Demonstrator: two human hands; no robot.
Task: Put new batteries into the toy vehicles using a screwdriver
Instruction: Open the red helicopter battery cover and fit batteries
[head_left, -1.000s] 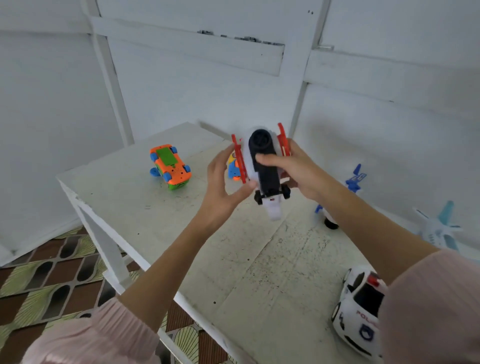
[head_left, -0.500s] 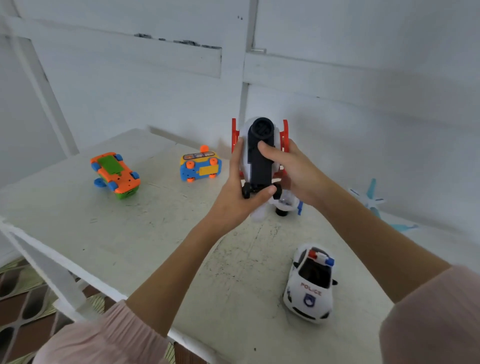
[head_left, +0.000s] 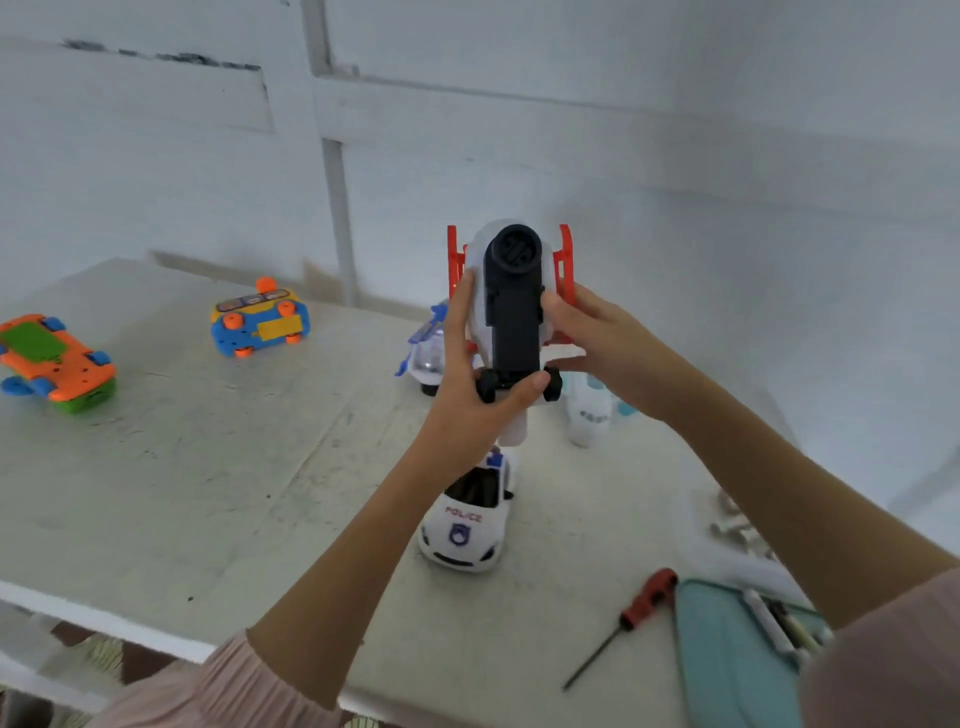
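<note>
Two hands, left (head_left: 470, 400) and right (head_left: 605, 345), are wrapped around the toy plane (head_left: 511, 312), held at 12 o'clock above the police car (head_left: 467, 519).

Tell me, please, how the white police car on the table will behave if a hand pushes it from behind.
The police car stands on its wheels on the flat table, so it would probably roll forward easily. It looks like hollow plastic, so likely light and stiff. It points toward the near edge, so a firm push might send it off the table.
</note>
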